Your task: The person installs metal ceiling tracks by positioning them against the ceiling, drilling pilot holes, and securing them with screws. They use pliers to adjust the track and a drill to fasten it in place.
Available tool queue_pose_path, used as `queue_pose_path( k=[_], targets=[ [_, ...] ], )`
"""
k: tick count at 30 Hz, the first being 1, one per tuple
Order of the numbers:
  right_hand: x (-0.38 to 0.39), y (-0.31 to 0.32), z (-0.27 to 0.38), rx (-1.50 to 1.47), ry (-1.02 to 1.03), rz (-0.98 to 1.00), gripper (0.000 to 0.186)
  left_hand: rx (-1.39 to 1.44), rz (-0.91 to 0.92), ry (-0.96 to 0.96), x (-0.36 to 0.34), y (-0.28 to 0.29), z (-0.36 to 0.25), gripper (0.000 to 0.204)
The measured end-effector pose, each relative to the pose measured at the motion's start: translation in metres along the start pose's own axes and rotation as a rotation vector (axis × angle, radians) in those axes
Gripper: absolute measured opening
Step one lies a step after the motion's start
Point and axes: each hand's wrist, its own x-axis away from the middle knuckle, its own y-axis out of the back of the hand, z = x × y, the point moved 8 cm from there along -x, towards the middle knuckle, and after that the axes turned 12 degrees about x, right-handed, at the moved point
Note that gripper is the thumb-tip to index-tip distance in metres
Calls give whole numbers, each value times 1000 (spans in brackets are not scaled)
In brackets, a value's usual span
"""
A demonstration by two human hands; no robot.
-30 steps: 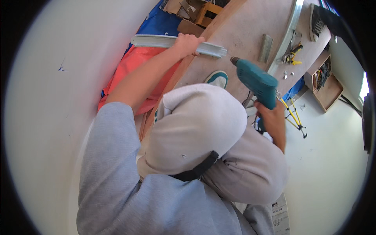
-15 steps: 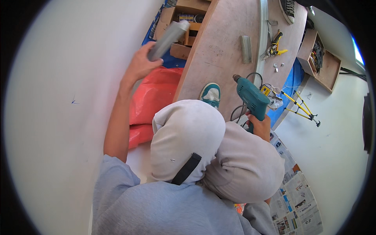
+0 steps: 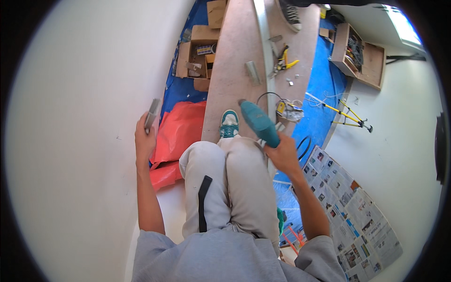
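My left hand [image 3: 144,140] is closed round a short grey metal channel piece [image 3: 152,113], held upright near the white wall at my left. My right hand [image 3: 282,151] grips the handle of a teal power drill [image 3: 258,122]. The drill's chuck points ahead and to the left, over the wooden board. I cannot see whether a bit is fitted. Farther up the board lies another short metal channel piece [image 3: 252,73], beside a long metal strip [image 3: 261,28]. Yellow-handled snips [image 3: 285,61] rest right of that strip.
Red plastic sheeting [image 3: 181,129] and an open cardboard box [image 3: 199,35] lie left of the board. To the right are a wooden tool box [image 3: 345,44], a yellow tripod [image 3: 347,113] and newspapers [image 3: 352,211]. Another person's dark shoe [image 3: 291,18] stands on the board's far end.
My left hand has come down and left with the channel piece. The drill has moved left and tilted, still in my right hand. My knees sit closer together, and the view has shifted.
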Motion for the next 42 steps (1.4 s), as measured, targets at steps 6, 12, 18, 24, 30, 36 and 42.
queue_pose_path(
  k=[6,12,18,24,30,36,42],
  targets=[
    [122,88,94,-137,89,-69,35,93,-14,148,97,67,-111,42],
    [221,173,182,-305,185,51,29,415,-76,57,167,152,-290,35],
    [277,244,232,-308,338,65,22,592,-390,-131,217,256,-469,39],
    [311,280,253,-267,410,52,20,1529,-151,-482,275,324,-600,31],
    [316,262,254,-163,522,86,28,1510,57,-1077,377,397,-711,23],
    [322,214,234,-38,584,138,37,1214,-470,-1517,507,489,-771,66],
    [326,199,293,65,680,122,34,773,-147,-1746,566,561,-890,68]
  ],
)
